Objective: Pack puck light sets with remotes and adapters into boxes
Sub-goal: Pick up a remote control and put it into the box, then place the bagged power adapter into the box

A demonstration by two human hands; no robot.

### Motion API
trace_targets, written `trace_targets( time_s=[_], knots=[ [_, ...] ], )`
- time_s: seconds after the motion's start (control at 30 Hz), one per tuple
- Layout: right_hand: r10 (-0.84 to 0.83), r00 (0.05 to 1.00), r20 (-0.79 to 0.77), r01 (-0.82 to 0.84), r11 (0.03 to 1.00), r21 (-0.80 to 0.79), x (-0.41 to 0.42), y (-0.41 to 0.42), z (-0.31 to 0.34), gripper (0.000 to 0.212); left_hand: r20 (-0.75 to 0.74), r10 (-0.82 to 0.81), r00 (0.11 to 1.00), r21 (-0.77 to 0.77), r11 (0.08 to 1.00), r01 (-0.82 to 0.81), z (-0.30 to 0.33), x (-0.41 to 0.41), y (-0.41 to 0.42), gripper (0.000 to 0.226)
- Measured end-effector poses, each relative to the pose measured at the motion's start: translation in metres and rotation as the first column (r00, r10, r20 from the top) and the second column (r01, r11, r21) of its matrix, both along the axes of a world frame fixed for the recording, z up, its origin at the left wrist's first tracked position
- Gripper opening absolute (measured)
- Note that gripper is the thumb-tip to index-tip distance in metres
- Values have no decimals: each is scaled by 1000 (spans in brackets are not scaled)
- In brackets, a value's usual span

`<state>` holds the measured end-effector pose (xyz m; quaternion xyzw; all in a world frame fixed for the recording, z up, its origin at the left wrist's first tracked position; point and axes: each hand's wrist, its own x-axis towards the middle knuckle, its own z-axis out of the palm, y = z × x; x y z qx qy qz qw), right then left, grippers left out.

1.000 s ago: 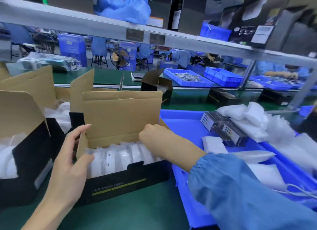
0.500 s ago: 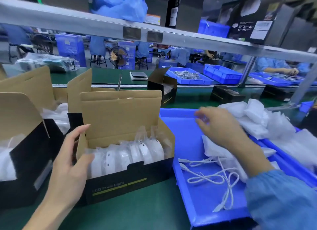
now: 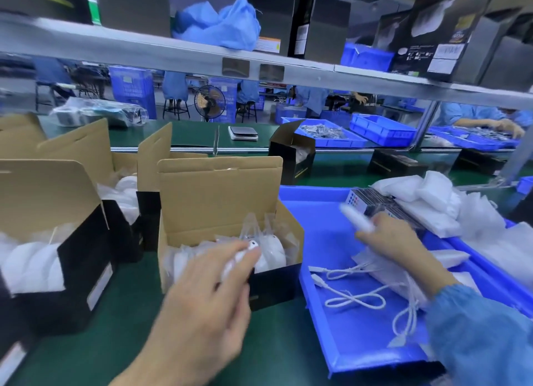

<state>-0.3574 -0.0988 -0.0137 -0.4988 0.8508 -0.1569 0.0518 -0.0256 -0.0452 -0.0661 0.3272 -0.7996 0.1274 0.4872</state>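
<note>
Adapter step, by the look of it. Left hand (image 3: pixel 202 296) fingers holding white piece at open box (image 3: pixel 230 227). Right hand (image 3: pixel 395 241) fingers pinching white bagged item over blue tray (image 3: pixel 317 212). Next: carry it across, tuck beside bagged lights (image 3: pixel 271 253).

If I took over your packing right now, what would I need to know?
Left hand: holds a small white piece at the front of the open box.
Right hand: over the blue tray, gripping a blurred white item.
Done: bagged puck lights are in the box.
Left: remotes and white cables are still in the tray; box not closed.
</note>
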Motion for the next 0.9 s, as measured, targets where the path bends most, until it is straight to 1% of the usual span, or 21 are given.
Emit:
trace_targets(
  time_s=[0.03, 0.07, 0.1, 0.13, 0.17, 0.2, 0.23, 0.3, 0.4, 0.43, 0.47, 0.53, 0.57, 0.6, 0.63, 0.67, 0.7, 0.77, 0.8, 0.83, 0.9],
  knots=[
    [-1, 970, 243, 42, 985, -166, -1, 4, 13, 34, 133, 30, 991, 41, 998, -36, -5, -6, 3, 45],
    [68, 830, 553, 127, 943, -307, 2, 10, 26, 26, 227, 63, 972, 92, 992, -86, -8, -9, 5, 50],
    [190, 581, 792, 202, 909, -366, 6, 17, 37, 20, 267, 80, 960, 161, 979, -126, -8, -11, 6, 54],
    [303, 366, 880, 230, 887, -401, 11, 25, 48, 18, 257, 86, 963, 225, 963, -146, -4, -11, 7, 59],
    [388, 258, 885, 224, 867, -445, 17, 30, 59, 18, 220, 107, 970, 253, 954, -163, 2, -11, 7, 61],
    [448, 249, 859, 186, 848, -496, 25, 34, 69, 19, 175, 132, 976, 241, 955, -172, 9, -13, 8, 57],
    [494, 306, 814, 111, 831, -546, 35, 38, 80, 20, 115, 126, 985, 251, 956, -151, 20, -17, 11, 53],
    [612, 423, 668, -88, 762, -642, 63, 44, 98, 19, -122, 13, 992, 418, 908, 39, 47, -33, 19, 59],
    [751, 418, 511, -235, 633, -738, 104, 47, 113, 46, -452, -91, 887, 669, 624, 405, 78, -61, 20, 81],
    [774, 463, 431, -280, 589, -758, 116, 45, 114, 56, -532, -104, 841, 671, 553, 493, 83, -69, 18, 76],
    [782, 519, 344, -333, 556, -762, 125, 44, 114, 58, -639, -88, 764, 624, 522, 582, 86, -73, 16, 60],
    [802, 522, 291, -385, 526, -758, 134, 39, 113, 45, -788, 55, 613, 534, 557, 636, 92, -63, 8, 20],
    [814, 481, 325, -389, 531, -753, 133, 35, 112, 41, -796, 105, 596, 528, 604, 598, 91, -50, 3, 9],
    [814, 478, 328, -416, 540, -732, 130, 32, 108, 43, -785, 133, 605, 538, 631, 559, 91, -37, -2, 10],
    [810, 523, 264, -482, 537, -692, 128, 29, 105, 48, -762, 138, 632, 560, 629, 538, 92, -23, -7, 15],
    [796, 593, 121, -580, 526, -622, 129, 28, 102, 51, -736, 127, 665, 586, 612, 532, 93, -11, -12, 18],
    [765, 642, -53, -668, 525, -528, 131, 25, 97, 52, -714, 109, 691, 614, 571, 544, 97, -1, -15, 19],
    [643, 668, -375, -740, 517, -432, 136, 20, 88, 51, -744, 64, 666, 624, 424, 657, 107, 13, -14, 12],
    [581, 674, -457, -738, 504, -448, 140, 18, 87, 46, -764, 37, 644, 616, 338, 712, 111, 17, -12, 4],
    [529, 679, -509, -734, 474, -486, 143, 15, 88, 38, -759, -9, 651, 622, 288, 729, 113, 21, -9, 8],
    [487, 644, -590, -765, 414, -493, 144, 13, 93, 26, -658, -103, 746, 694, 302, 654, 109, 32, 0, 12]
  ],
)
